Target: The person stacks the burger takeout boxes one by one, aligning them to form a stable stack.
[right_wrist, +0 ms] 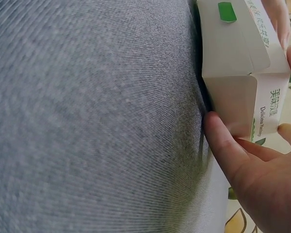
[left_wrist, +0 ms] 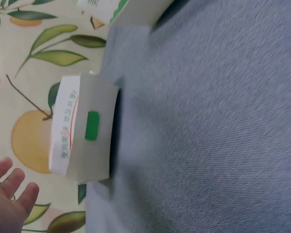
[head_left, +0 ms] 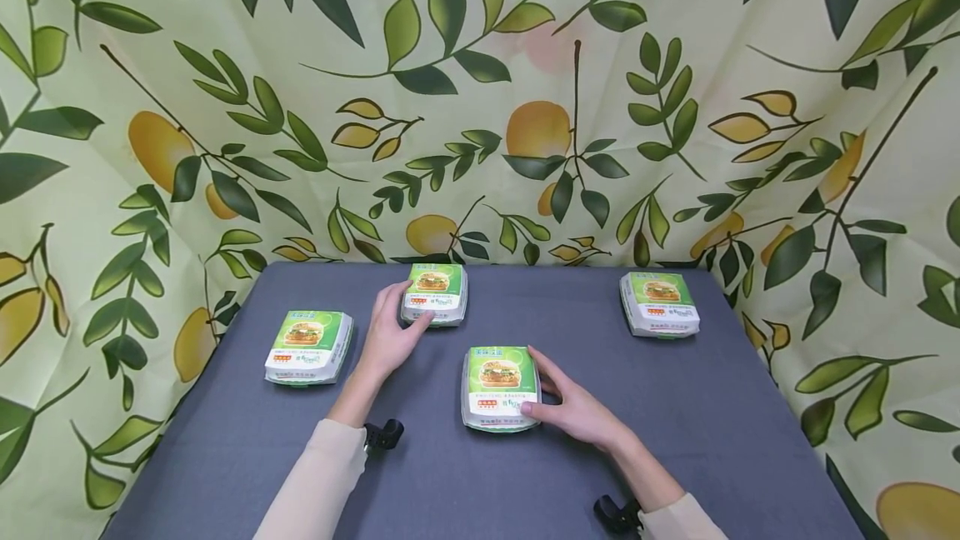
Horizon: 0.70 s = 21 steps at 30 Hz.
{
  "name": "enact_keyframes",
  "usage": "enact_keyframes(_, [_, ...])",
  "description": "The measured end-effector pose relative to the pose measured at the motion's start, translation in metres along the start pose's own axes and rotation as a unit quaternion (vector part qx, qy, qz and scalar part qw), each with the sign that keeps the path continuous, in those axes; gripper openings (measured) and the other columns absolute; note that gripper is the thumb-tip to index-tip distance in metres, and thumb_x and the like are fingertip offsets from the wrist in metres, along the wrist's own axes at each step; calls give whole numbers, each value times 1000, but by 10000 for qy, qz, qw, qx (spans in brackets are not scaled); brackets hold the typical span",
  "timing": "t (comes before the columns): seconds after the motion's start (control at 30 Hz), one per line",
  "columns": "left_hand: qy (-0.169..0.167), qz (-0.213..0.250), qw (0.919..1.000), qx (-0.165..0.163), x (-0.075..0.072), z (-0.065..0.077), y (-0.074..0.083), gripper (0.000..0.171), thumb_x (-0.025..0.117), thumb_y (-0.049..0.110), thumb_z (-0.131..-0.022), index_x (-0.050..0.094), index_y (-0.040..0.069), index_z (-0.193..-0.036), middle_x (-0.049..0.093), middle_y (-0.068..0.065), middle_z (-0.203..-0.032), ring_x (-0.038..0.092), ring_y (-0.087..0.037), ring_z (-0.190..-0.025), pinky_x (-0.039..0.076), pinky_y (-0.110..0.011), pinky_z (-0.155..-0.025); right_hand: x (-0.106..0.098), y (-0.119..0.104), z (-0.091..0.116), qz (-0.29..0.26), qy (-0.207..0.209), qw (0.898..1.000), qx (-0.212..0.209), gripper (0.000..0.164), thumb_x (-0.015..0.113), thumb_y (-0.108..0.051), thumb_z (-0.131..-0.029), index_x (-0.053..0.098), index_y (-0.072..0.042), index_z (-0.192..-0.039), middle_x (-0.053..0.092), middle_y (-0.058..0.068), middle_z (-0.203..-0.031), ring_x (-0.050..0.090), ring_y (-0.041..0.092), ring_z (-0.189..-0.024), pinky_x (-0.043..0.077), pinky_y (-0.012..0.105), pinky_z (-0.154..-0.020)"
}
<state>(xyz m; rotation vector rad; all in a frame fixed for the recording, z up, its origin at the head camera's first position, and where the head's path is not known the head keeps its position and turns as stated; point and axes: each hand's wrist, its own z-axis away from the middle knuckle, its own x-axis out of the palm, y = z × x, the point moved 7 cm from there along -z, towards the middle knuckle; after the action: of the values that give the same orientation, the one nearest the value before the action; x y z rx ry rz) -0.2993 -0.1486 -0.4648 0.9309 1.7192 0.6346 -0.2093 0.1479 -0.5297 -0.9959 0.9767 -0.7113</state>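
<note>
My right fingers [right_wrist: 225, 145] hold a closed white box [head_left: 501, 394] with a green burger picture, insides hidden, while my left fingers [left_wrist: 26, 198] spread wide by another box [head_left: 437, 294].

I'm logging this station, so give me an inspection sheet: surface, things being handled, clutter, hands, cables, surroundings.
Surface: dark blue-grey cloth.
Job's things: four burger boxes, all looking closed: left box, back-centre box, front-centre box, right box.
Clutter: nothing seen.
Hands: left hand at the back-centre box, contact unclear; right hand touches the front-centre box's right side.
Cables: nothing seen.
Surroundings: backdrop printed with leaves and orange fruit.
</note>
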Motion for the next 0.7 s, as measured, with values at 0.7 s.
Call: enact_keyframes(0.7, [-1173, 9, 9873, -1067, 20, -32, -48, 96, 78, 39, -89, 22, 15, -163, 13, -23, -165, 18, -42, -151, 20, -57, -119, 1, 1, 1, 10, 0, 10000, -63, 94, 78, -40, -90, 21, -31, -163, 28, 9, -165, 39, 35, -144, 36, 56, -111])
